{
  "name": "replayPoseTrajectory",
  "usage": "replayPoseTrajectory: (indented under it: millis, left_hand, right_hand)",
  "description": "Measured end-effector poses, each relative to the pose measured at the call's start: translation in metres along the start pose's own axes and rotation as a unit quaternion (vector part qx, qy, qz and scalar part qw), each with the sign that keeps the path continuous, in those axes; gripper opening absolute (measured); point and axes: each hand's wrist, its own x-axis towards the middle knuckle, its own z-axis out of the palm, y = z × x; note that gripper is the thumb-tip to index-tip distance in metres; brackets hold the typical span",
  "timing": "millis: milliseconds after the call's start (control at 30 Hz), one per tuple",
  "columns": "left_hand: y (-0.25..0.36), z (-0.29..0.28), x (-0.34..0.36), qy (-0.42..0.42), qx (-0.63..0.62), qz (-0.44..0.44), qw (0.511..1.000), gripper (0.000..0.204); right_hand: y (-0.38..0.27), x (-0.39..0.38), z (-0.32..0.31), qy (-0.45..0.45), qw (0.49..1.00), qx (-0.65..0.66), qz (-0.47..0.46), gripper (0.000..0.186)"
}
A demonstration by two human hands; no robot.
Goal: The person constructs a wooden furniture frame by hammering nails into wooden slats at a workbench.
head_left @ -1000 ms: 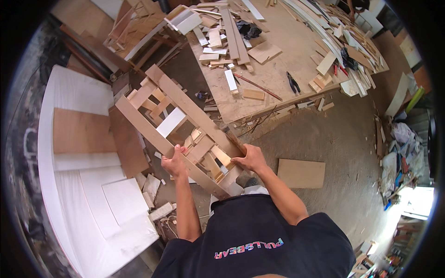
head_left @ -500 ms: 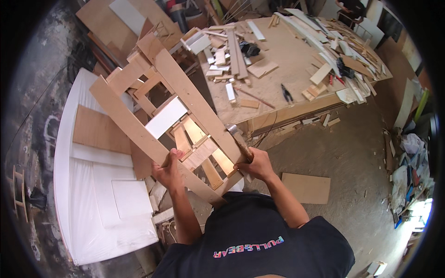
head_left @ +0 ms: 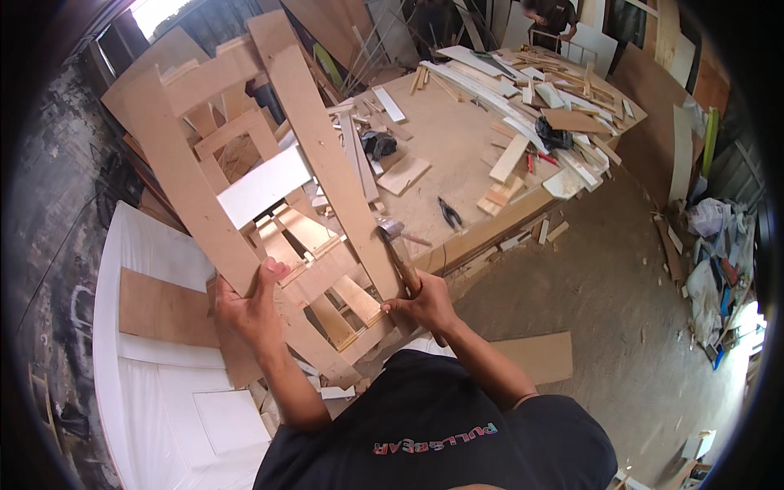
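Rising up and leftward from the person's chest, the long wooden frame (head_left: 269,188) hangs over a white panel (head_left: 155,384). Left hand (head_left: 249,306) fingers clench its left rail; right hand (head_left: 420,302) grips a hammer (head_left: 396,245) against the right rail. The scrap-strewn tabletop (head_left: 465,155) lies beyond, pliers (head_left: 449,214) near its edge.

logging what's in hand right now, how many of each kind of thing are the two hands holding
wooden frame: 1, gripped by the left hand on its left rail
hammer: 1, held in the right hand against the right rail
total: 2
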Motion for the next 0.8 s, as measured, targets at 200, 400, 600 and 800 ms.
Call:
replayPoseTrajectory:
  millis: [200,400,600,800]
  left_hand:
    - [-0.007,0.088,0.042,0.039,-0.057,0.041,0.997,0.039]
    - [-0.046,0.191,0.078,0.02,-0.127,0.078,0.989,0.035]
    - [-0.103,0.318,0.11,-0.042,-0.191,0.096,0.976,0.029]
    - [-0.183,0.445,0.146,-0.078,-0.247,0.044,0.965,0.027]
  right_hand:
    - [-0.001,0.086,-0.073,0.084,0.992,-0.011,-0.095,0.061]
    - [0.022,0.158,-0.146,0.164,0.98,-0.01,-0.108,0.059]
    - [0.066,0.219,-0.225,0.256,0.959,-0.053,-0.106,0.056]
    - [0.149,0.306,-0.29,0.31,0.949,0.017,-0.053,0.054]
